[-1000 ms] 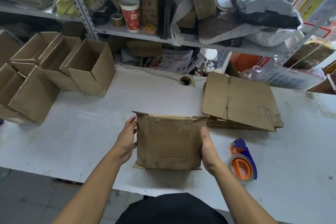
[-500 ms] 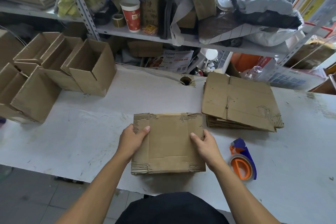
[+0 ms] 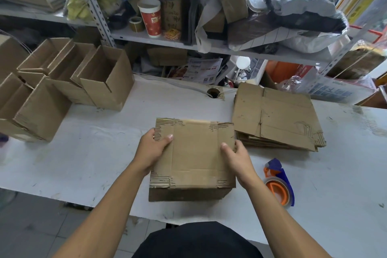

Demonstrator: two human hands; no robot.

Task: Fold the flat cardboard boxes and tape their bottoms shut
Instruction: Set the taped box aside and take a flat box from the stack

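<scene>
Folded boxes (image 3: 69, 84): about five open cartons, clustered at the tabletop's left, well apart from the hands.
Box in work (image 3: 193, 153): one, bottom up with its flaps folded shut, at the near edge of the white tabletop (image 3: 83, 153), between the two hands.
Left hand (image 3: 151, 148): grips the box's left edge, thumb lying on the top flap, fingers hidden down the side.
Right hand (image 3: 235, 156): grips the right edge, thumb on top, fingers curled over the side.
Flat boxes (image 3: 274, 118): one stack, count unclear, just right of the box and behind it.
Tape dispenser (image 3: 279, 184): one, orange and blue, lying near the right wrist.
Change: a second ago the flaps stood upright with both palms flat on the sides; now they are down and both thumbs are on top.
</scene>
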